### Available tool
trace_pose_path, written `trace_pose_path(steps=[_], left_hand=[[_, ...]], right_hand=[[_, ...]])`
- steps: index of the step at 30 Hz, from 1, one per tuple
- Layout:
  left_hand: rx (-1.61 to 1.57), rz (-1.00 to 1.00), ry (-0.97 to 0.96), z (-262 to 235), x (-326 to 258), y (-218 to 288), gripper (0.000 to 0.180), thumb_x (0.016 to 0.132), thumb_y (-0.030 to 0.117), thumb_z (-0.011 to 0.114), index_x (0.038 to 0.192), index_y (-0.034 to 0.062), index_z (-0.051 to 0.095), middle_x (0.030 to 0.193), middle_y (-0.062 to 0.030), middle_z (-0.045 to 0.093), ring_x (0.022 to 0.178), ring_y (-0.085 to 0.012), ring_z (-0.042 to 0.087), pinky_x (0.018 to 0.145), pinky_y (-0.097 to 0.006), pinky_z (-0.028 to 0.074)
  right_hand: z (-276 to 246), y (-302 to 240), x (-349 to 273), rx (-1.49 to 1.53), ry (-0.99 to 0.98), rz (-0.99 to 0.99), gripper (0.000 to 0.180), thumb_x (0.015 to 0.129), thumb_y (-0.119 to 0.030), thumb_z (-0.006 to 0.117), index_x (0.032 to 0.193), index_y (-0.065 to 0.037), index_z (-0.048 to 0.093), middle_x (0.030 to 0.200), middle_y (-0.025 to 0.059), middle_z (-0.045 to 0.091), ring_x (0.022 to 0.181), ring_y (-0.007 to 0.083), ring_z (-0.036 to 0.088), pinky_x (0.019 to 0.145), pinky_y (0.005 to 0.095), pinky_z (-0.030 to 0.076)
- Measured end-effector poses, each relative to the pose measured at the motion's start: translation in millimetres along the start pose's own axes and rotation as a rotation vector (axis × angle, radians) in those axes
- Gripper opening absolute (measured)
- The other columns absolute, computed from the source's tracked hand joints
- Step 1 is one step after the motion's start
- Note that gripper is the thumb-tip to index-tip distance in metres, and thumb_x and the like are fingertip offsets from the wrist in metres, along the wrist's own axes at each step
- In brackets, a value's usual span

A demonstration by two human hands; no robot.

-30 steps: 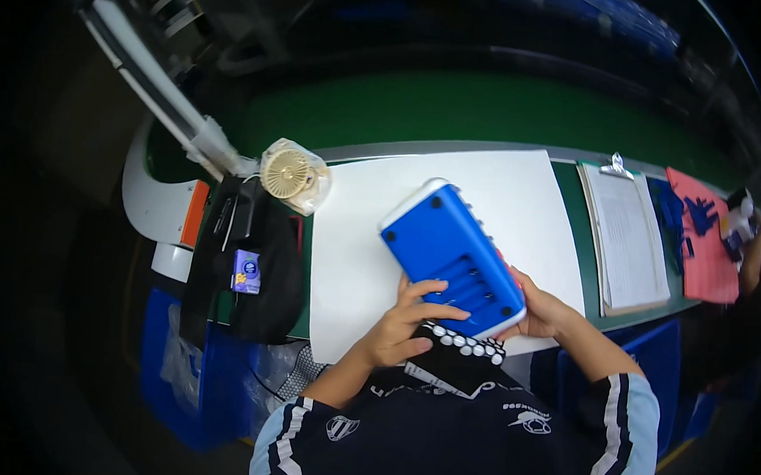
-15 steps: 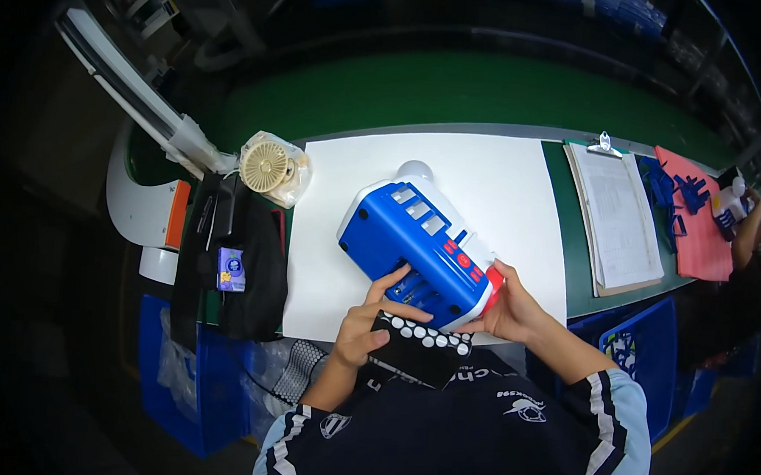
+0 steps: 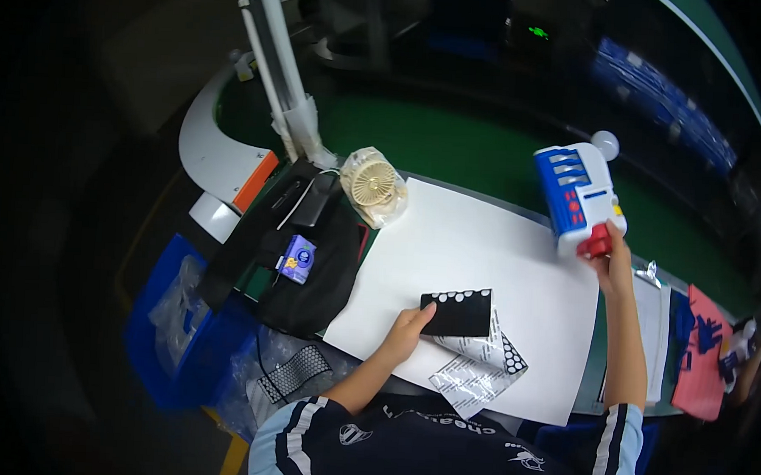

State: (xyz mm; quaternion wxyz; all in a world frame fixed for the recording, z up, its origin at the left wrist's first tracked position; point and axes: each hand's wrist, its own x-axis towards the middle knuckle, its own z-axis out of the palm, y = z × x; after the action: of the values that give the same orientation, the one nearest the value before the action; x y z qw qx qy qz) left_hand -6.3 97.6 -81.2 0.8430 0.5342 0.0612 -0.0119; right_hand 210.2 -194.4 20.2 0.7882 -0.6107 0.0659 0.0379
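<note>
While the right hand grips the blue-and-white device at its red end, over the far right corner of the white sheet, the left hand pinches a black dotted sheet nearer the front edge; hands well apart, open white between. Printing shows on shirt, purple box, silver backing, the last too small to read.

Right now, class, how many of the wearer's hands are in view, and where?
2: the left hand, over the white paper, holds a black sheet; the right hand, farther right and higher, grips a blue-and-white device. Both are visible.
</note>
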Motion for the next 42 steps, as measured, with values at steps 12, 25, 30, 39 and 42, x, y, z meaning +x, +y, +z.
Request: trace_pose_path(steps=[12,25,30,39,42], left_hand=[[0.175,0.036,0.052,28,-31,-8,0.033,0.091,0.025,0.043,0.101,-0.0047,0.056,0.094,-0.0061,0.060,0.088,-0.0099,0.051,0.080,-0.023,0.039],[-0.301,-0.012,-0.056,72,-34,44,0.041,0.093,0.027,0.037,0.095,-0.0099,0.054,0.092,-0.0141,0.060,0.079,-0.0152,0.059,0.067,-0.024,0.048],[-0.344,-0.229,-0.176,99,-51,73,0.039,0.092,0.025,0.037,0.102,-0.0100,0.049,0.097,-0.0170,0.058,0.088,-0.0190,0.059,0.076,-0.027,0.049],[-0.211,-0.257,-0.614,89,-78,63,0.087,0.064,0.030,0.075,0.127,-0.0045,0.028,0.125,-0.0132,0.040,0.114,-0.0197,0.040,0.097,-0.031,0.029],[0.360,-0.080,-0.669,84,-59,50,0.061,0.067,0.025,0.073,0.113,-0.0046,0.047,0.107,-0.0150,0.056,0.103,-0.0209,0.051,0.089,-0.030,0.037]], right_hand=[[39,28,157,-1.170,0.711,-0.558,0.100,0.055,-0.056,0.071,0.124,0.001,0.027,0.112,0.0284,0.041,0.103,0.0427,0.044,0.086,0.0443,0.040],[63,2,-129,-0.443,-0.833,-0.129,0.065,0.076,-0.038,0.061,0.124,-0.001,0.037,0.113,0.0152,0.051,0.094,0.0158,0.055,0.077,0.0249,0.046],[54,-1,-194,-0.134,-0.670,-0.075,0.033,0.075,-0.004,0.058,0.105,0.004,0.047,0.094,0.0122,0.057,0.082,0.0123,0.059,0.071,0.0217,0.049],[45,-5,-223,0.108,-0.434,-0.207,0.032,0.078,-0.015,0.054,0.103,0.004,0.053,0.094,0.0117,0.058,0.083,0.0162,0.058,0.077,0.0229,0.044],[34,-3,-212,0.008,-0.140,-0.544,0.030,0.084,-0.011,0.046,0.108,0.005,0.052,0.103,0.0139,0.057,0.093,0.0177,0.056,0.081,0.0241,0.043]])
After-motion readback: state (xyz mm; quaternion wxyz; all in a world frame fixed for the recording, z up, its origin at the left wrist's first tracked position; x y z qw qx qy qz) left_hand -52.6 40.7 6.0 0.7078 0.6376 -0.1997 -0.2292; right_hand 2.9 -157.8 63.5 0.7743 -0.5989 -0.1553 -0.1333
